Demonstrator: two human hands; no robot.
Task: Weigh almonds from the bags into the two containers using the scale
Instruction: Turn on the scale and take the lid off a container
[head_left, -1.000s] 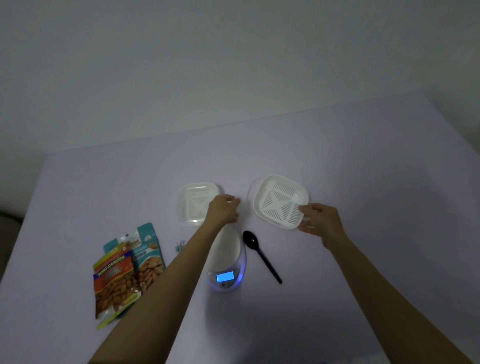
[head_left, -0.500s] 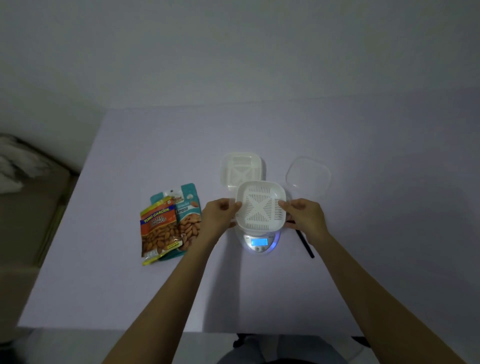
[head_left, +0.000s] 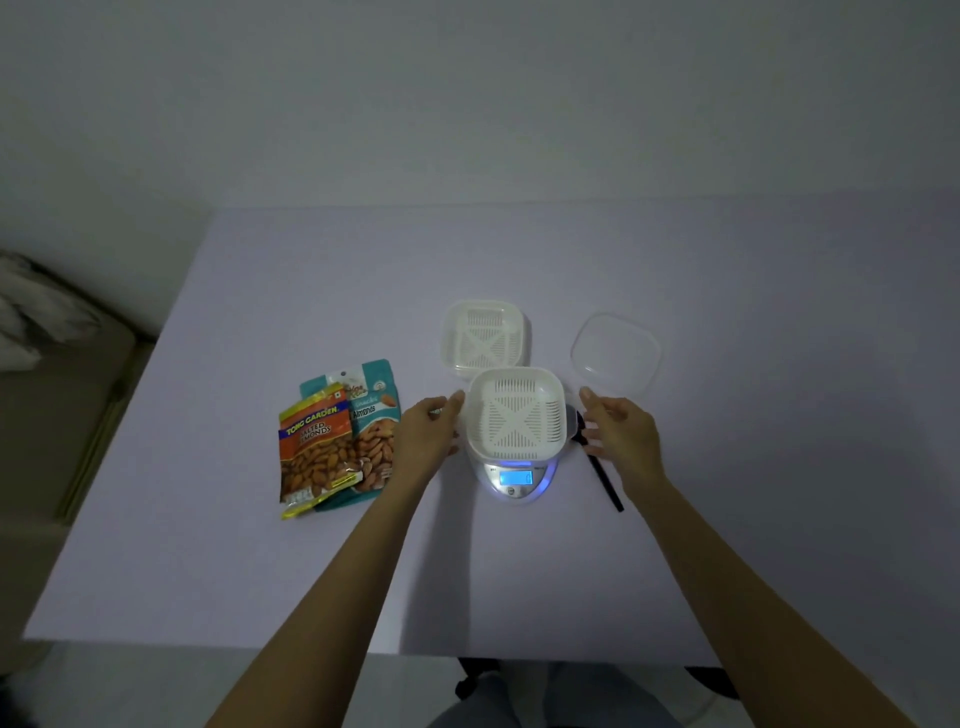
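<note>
A white slotted container (head_left: 517, 413) rests on the small scale (head_left: 515, 479), whose blue display is lit. My left hand (head_left: 428, 434) is beside the container's left rim, fingertips just touching or nearly so, holding nothing. My right hand (head_left: 621, 426) hovers a little to the right of it, fingers apart and empty. A second container (head_left: 485, 335), lidded, stands just behind the scale. Two almond bags lie overlapped at the left: an orange one (head_left: 314, 449) on top of a teal one (head_left: 374, 415).
A clear lid (head_left: 615, 353) lies at the back right. A black spoon (head_left: 602, 475) lies under my right hand, right of the scale. The pale table (head_left: 311, 571) ends near my knees and at the left, where a couch stands.
The slotted container was carried from the right onto the scale with both hands. Both hands have now let go and drawn slightly away from its sides.
</note>
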